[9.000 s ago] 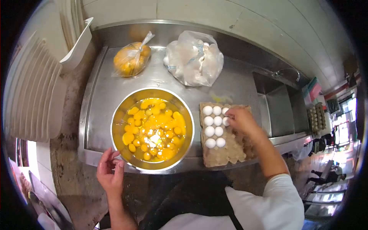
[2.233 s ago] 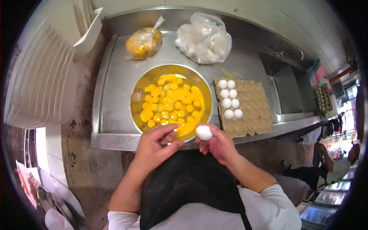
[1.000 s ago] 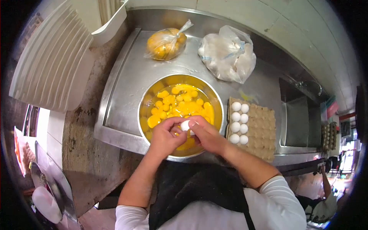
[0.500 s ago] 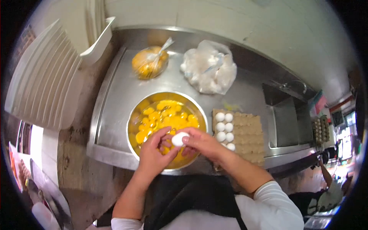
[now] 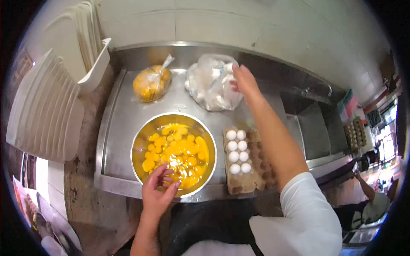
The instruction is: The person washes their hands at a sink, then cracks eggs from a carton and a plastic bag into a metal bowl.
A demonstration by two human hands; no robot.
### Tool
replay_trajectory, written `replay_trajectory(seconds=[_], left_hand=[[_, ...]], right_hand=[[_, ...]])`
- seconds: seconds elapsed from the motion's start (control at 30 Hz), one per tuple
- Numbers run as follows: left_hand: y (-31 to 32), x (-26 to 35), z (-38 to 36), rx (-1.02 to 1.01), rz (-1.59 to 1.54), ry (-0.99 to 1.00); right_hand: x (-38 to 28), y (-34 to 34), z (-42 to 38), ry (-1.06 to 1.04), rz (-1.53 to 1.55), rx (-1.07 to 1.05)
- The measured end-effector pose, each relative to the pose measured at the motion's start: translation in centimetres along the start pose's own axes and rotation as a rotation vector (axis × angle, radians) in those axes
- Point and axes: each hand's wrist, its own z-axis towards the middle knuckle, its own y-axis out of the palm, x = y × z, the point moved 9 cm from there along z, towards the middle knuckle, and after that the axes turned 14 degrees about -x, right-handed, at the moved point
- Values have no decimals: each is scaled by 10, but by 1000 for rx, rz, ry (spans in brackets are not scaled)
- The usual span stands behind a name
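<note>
My left hand (image 5: 159, 187) hovers over the near rim of a round metal bowl (image 5: 136, 135), fingers apart and holding nothing visible. Many yellow egg yolks (image 5: 179, 147) in clear egg white fill the bowl. My right hand (image 5: 244, 81) reaches to the right side of a clear plastic bag (image 5: 211, 91) with white eggshells showing inside. Its fingers look spread at the bag, partly smeared, with no whole egg seen in them. Under my right forearm, several white eggs (image 5: 233, 146) stand in two columns in a cardboard egg tray (image 5: 241, 186).
A knotted plastic bag (image 5: 152, 83) of orange-yellow contents sits behind the bowl. White plastic trays or lids (image 5: 45, 111) stand stacked at left. A metal sink (image 5: 315, 128) lies right, with another egg tray (image 5: 355, 133) beyond it. A person (image 5: 369, 200) is at far right.
The white egg held between both hands over the bowl is gone from them. My right hand has moved up and right to the shell bag; my left hand has lowered. The view has shifted.
</note>
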Motion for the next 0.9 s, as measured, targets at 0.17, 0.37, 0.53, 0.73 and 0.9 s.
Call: replay_trajectory(seconds=[0.17,0.37,0.53,0.73,0.9], left_hand=[[-14,-18,-20,83,-162,-40],[-24,-22,-16,92,-166,7],[-12,6,-4,27,-130,37],[24,5,3,-140,-51,-19],[149,56,34,-576,501,376]], right_hand=[[11,-23,-43,-254,-603,9],[50,-64,-85,-145,-490,35],[66,-50,-131,-34,-634,-234],[95,1,-220,-1,-1177,-627],[125,1,-240,-40,-1315,-480]])
